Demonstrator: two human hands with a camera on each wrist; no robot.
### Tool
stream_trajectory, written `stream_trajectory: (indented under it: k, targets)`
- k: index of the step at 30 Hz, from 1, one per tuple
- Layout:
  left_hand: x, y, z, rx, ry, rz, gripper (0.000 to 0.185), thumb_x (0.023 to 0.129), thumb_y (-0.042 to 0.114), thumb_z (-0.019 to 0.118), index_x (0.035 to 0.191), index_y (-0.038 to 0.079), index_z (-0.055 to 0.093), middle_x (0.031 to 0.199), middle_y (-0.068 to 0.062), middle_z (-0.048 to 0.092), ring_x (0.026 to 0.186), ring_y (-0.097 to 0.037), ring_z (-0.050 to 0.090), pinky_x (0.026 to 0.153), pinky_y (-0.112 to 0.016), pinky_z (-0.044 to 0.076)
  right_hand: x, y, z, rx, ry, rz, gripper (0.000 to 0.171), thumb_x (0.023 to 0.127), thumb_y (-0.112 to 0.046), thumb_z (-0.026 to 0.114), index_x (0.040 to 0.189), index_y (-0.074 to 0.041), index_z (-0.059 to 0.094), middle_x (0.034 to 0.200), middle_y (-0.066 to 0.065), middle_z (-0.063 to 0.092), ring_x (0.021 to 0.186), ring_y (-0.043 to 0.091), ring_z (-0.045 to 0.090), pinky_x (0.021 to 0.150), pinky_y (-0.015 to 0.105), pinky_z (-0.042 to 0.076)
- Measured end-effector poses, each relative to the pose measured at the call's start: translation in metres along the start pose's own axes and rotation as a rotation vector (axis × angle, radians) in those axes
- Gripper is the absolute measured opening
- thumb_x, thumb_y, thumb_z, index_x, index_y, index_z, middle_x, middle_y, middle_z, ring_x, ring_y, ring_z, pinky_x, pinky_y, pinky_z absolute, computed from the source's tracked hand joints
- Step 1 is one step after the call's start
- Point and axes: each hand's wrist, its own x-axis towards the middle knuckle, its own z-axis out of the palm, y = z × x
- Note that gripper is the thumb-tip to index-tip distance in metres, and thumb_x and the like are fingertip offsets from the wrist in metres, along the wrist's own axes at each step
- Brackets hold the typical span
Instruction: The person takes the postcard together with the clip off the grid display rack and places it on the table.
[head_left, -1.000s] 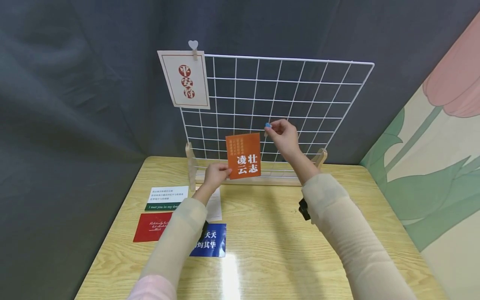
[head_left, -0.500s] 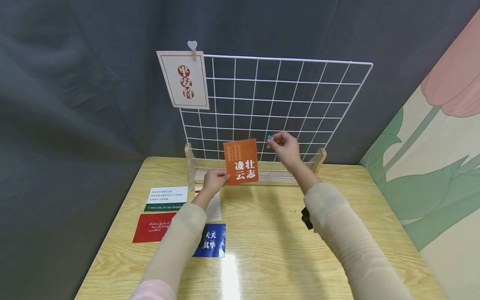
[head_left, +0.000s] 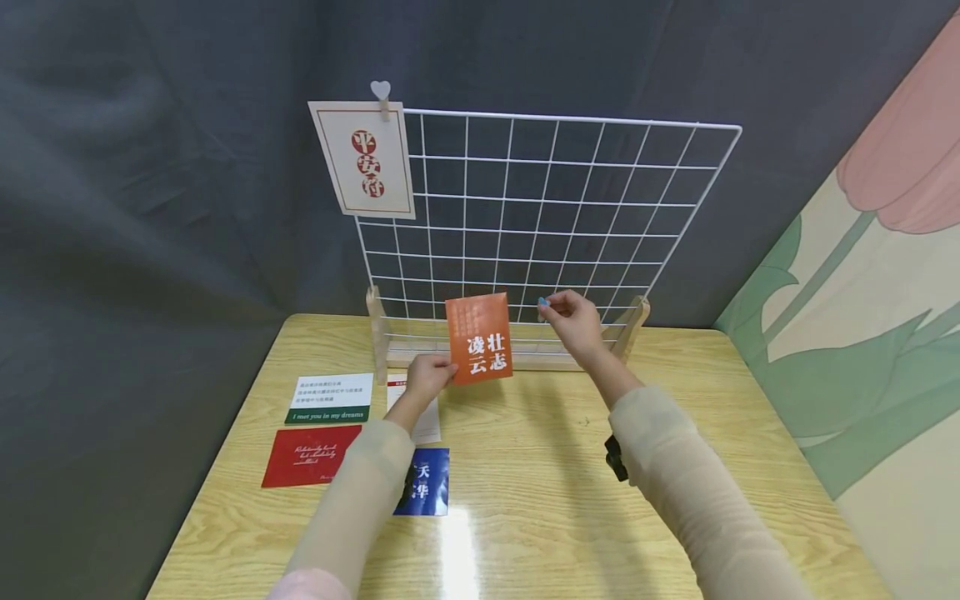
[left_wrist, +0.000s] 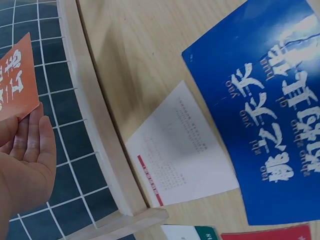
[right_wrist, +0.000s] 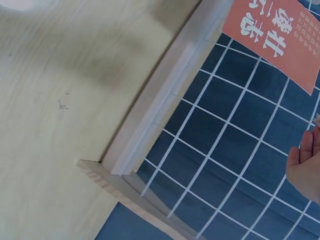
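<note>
My left hand (head_left: 429, 375) pinches the lower left corner of an orange card (head_left: 478, 337) with white characters, holding it upright before the foot of the white wire grid (head_left: 540, 208). The left wrist view shows that card (left_wrist: 15, 77) above my fingers (left_wrist: 27, 145). My right hand (head_left: 573, 321) pinches a small blue clip (head_left: 543, 302) just right of the card's top edge, close to the grid's lowest rows. In the right wrist view the orange card (right_wrist: 277, 37) and part of my palm (right_wrist: 305, 167) appear over the grid.
The grid stands in a wooden base (head_left: 525, 354) at the table's far edge. A cream card (head_left: 362, 158) hangs at its top left under a heart clip (head_left: 381, 92). Green-and-white (head_left: 330, 397), red (head_left: 310, 456), blue (head_left: 423, 483) and white (head_left: 427, 421) cards lie at left.
Both hands have come down together: the orange card and the blue clip have dropped from the grid's middle rows to its bottom rows near the wooden base.
</note>
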Motion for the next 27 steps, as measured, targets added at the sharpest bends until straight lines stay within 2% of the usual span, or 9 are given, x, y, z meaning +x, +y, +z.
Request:
stream_trajectory:
  k: [4,6,9,11,13,18,20,25,27]
  targets:
    - [0.013,-0.038,0.012,-0.058,0.019,0.068,0.018,0.070,0.033,0.071,0.068,0.015,0.069,0.056,0.002,0.059,0.049,-0.011,0.053,0.043,-0.023,0.044,-0.006,0.008,0.000,0.009,-0.004,0.022,0.019,0.082,-0.007,0.058,0.092,0.008,0.055,0.083,0.016,0.058,0.076,0.022,0.054,0.064,0.019,0.043]
    - [0.016,-0.051,0.017,-0.027,0.038,0.086,0.017,0.070,0.032,0.071,0.064,0.016,0.068,0.052,0.002,0.057,0.046,-0.011,0.052,0.040,-0.023,0.042,-0.009,0.013,0.000,0.005,-0.007,0.042,0.020,0.082,-0.009,0.059,0.093,0.007,0.054,0.084,0.016,0.058,0.078,0.024,0.054,0.063,0.019,0.042]
    - [0.012,-0.058,0.019,0.015,0.054,0.108,0.015,0.074,0.022,0.068,0.061,0.014,0.066,0.050,-0.001,0.055,0.044,-0.014,0.051,0.040,-0.025,0.039,-0.012,0.019,0.001,0.007,-0.014,0.076,0.021,0.083,-0.010,0.058,0.094,0.007,0.054,0.086,0.016,0.058,0.078,0.023,0.054,0.064,0.019,0.043]
    - [0.000,-0.046,0.014,0.007,0.062,0.136,0.017,0.075,0.021,0.067,0.058,0.015,0.065,0.047,0.000,0.053,0.042,-0.014,0.049,0.037,-0.024,0.036,-0.014,0.024,0.001,-0.002,-0.013,0.091,0.021,0.083,-0.011,0.058,0.094,0.006,0.055,0.086,0.015,0.058,0.077,0.020,0.054,0.064,0.020,0.043]
    - [-0.026,-0.005,0.002,-0.007,0.057,0.064,0.014,0.076,0.015,0.065,0.062,0.011,0.067,0.049,-0.003,0.055,0.043,-0.014,0.048,0.041,-0.024,0.037,-0.017,0.027,0.001,0.001,-0.010,0.092,0.020,0.083,-0.010,0.058,0.093,0.006,0.055,0.086,0.016,0.058,0.077,0.021,0.054,0.065,0.022,0.043]
    - [-0.019,-0.031,0.006,0.047,0.052,-0.028,0.013,0.076,0.021,0.066,0.068,0.011,0.070,0.052,-0.004,0.057,0.045,-0.015,0.051,0.043,-0.027,0.039,-0.024,0.031,0.000,0.001,0.005,0.075,0.018,0.082,-0.006,0.058,0.092,0.009,0.055,0.084,0.019,0.059,0.075,0.021,0.056,0.064,0.019,0.043]
    - [-0.009,-0.055,0.013,0.052,0.048,0.005,0.014,0.075,0.024,0.066,0.066,0.014,0.070,0.050,0.000,0.056,0.045,-0.014,0.050,0.042,-0.026,0.038,-0.027,0.034,0.001,-0.013,0.009,0.080,0.018,0.082,-0.006,0.058,0.092,0.009,0.056,0.083,0.018,0.060,0.073,0.019,0.056,0.063,0.019,0.043]
    - [-0.065,0.037,-0.009,0.047,0.026,-0.118,0.015,0.077,0.011,0.063,0.065,0.005,0.067,0.052,-0.006,0.056,0.048,-0.016,0.051,0.046,-0.025,0.040,-0.034,0.045,0.002,0.001,0.007,0.112,0.016,0.082,-0.007,0.058,0.091,0.007,0.057,0.083,0.017,0.059,0.077,0.024,0.055,0.065,0.021,0.044]
    - [-0.079,0.058,-0.015,0.026,0.011,-0.133,0.015,0.079,0.006,0.060,0.066,-0.001,0.065,0.053,-0.008,0.056,0.050,-0.017,0.052,0.047,-0.024,0.041,-0.037,0.048,0.002,0.031,0.012,0.112,0.015,0.082,-0.004,0.058,0.090,0.009,0.056,0.082,0.018,0.059,0.078,0.031,0.055,0.064,0.020,0.044]
